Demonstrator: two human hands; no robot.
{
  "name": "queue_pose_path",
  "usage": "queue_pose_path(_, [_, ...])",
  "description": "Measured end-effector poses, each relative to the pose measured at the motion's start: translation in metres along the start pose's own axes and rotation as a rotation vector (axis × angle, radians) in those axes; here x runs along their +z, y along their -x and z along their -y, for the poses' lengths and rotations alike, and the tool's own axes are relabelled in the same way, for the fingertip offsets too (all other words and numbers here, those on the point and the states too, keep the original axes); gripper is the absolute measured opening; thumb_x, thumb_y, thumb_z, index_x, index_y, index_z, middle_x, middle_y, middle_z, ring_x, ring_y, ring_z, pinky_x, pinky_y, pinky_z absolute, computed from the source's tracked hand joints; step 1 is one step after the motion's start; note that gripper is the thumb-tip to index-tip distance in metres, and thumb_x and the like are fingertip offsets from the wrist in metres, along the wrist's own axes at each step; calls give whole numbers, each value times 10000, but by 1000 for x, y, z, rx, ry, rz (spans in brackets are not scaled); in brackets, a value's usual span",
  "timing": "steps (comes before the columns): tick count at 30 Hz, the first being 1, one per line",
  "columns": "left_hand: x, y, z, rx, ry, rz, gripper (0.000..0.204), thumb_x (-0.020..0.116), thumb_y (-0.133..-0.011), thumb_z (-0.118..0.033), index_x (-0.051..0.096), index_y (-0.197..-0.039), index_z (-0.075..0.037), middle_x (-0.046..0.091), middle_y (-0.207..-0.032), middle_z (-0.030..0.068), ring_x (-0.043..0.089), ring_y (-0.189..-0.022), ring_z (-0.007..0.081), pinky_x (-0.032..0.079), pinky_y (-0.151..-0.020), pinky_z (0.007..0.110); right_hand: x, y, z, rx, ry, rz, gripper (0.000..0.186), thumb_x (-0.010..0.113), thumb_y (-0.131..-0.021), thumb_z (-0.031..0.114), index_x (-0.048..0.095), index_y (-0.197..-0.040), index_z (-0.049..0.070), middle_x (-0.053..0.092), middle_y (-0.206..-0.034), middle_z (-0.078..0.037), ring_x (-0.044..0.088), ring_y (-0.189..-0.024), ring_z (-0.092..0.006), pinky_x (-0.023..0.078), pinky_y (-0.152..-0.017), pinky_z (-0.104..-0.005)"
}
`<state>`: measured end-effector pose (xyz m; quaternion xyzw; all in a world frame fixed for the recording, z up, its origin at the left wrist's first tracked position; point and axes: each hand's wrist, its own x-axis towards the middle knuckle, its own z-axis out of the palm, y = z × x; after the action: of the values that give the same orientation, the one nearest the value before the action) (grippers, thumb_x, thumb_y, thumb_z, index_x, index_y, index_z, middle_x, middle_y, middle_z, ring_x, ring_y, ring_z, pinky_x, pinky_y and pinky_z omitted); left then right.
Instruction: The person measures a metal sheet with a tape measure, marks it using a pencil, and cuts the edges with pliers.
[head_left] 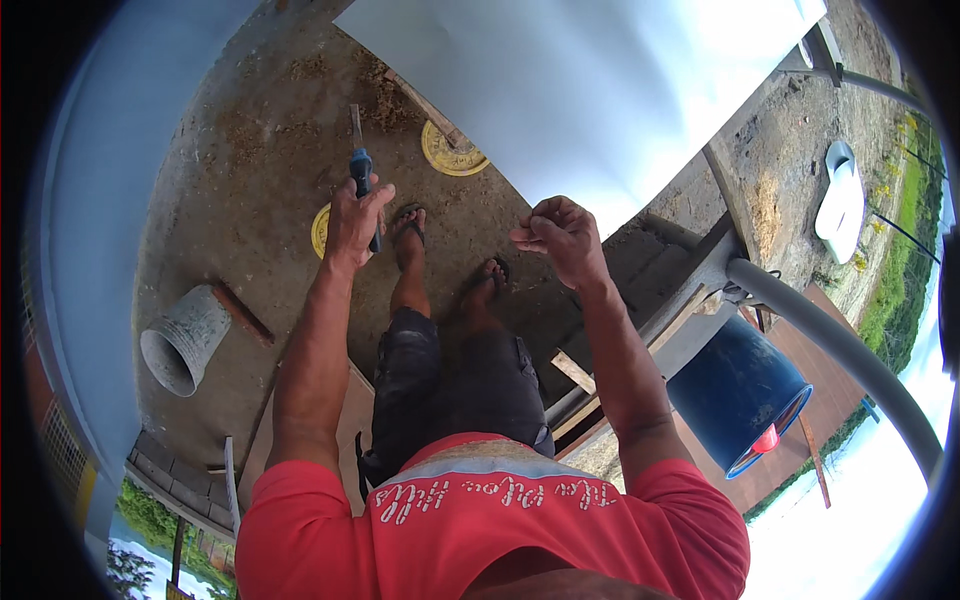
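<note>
My left hand [352, 218] is wrapped round the handle of a blue-and-black tool [361, 168] with a narrow, flat metal blade pointing away from me. Its exact kind is not clear. My right hand [568, 240] is closed, thumb against curled fingers, and overlaps the near corner of a large white sheet [600, 100] in view. Whether anything sits between those fingers is hidden.
Two yellow discs [450, 155] lie on the dirty concrete floor [250, 180], one by a wooden strip [420, 100]. A grey-stained bucket [190, 335] lies tipped at left. On the right are a metal pipe [830, 350] and blue drum [740, 395].
</note>
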<state>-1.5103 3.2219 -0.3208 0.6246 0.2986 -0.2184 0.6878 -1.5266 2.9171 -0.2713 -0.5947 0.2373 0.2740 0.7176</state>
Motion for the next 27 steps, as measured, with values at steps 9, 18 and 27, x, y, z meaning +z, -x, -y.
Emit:
queue_pose_path(9, [46,100,-4,-39,418,253,381,688,-767,-95,525,-1110,-63,612,-946,48,622,-817,141,518,-700,287,96,12,-34,-207,-59,-53,75,626,-891,32,624,-911,-40,709,-912,-145,687,-797,-168,556,-714,-281])
queue_pose_path(18, [27,77,-40,33,-67,416,391,660,-738,-75,543,-1107,-21,604,-901,43,589,-779,109,500,-692,258,69,-14,12,-593,1172,386,135,699,-787,52,705,-922,59,665,-766,-124,657,-695,-301,524,-668,-371])
queue_pose_path(27, [-16,72,-52,230,-383,42,454,667,-725,-105,558,-1154,-3,508,-822,-10,493,-709,84,440,-669,255,53,-149,35,-781,862,-115,145,644,-846,159,728,-935,81,701,-901,-100,659,-841,-297,501,-799,-405])
